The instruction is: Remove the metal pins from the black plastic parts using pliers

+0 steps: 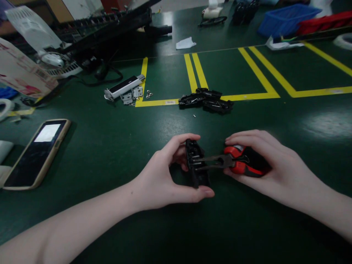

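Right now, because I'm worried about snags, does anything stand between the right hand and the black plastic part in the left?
Only the red-handled long-nose pliers, held in the right hand: their parted jaws reach the black plastic part in the left hand. Nothing else visible stands between.

Passage runs over tabletop between phone and left hand. Black parts obstruct ahead; blurred cable probably obstructs farther left.
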### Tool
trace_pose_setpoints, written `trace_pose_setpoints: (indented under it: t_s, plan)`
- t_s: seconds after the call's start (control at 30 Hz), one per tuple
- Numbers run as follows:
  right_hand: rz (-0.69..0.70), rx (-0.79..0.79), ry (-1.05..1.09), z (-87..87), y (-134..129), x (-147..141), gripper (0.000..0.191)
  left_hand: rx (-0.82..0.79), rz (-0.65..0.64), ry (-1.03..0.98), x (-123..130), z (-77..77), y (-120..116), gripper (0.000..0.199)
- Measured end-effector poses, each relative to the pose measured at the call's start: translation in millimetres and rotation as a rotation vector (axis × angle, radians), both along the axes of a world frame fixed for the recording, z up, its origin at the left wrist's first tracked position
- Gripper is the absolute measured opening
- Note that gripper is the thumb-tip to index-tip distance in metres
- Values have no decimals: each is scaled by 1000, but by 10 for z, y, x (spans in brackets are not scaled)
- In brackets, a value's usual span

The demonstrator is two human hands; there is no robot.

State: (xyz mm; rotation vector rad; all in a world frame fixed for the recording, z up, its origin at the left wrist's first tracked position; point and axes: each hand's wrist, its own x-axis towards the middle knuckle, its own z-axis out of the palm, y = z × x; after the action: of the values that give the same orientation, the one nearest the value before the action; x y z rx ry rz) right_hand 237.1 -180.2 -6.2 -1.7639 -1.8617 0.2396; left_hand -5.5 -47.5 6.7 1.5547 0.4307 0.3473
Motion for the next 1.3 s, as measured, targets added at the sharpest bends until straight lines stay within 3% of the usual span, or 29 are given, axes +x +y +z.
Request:
trace_pose_setpoints:
  t_s: [0.23,0.4,0.57,0.8,1.03,1.3]
  plan:
    - [-6,-52,-35,-6,-28,35,51,-56,5,8,-11,-46,32,76]
    - [43,-115,-52,-12,-11,127,78,-60,-1,32,-4,-21,31,74]
    - [101,-153,-130,57,-9,339,94,-76,13,48,1,4,24,71]
    - [162,-250,-188,188,-52,590,83,-67,12,38,2,3,25,72]
    - [85,-246,-217,187,-31,482,57,-49,16,-20,-40,-54,57,73]
    - [59,-172,-309,150,-54,422,59,44,38,-57,-50,-54,38,78]
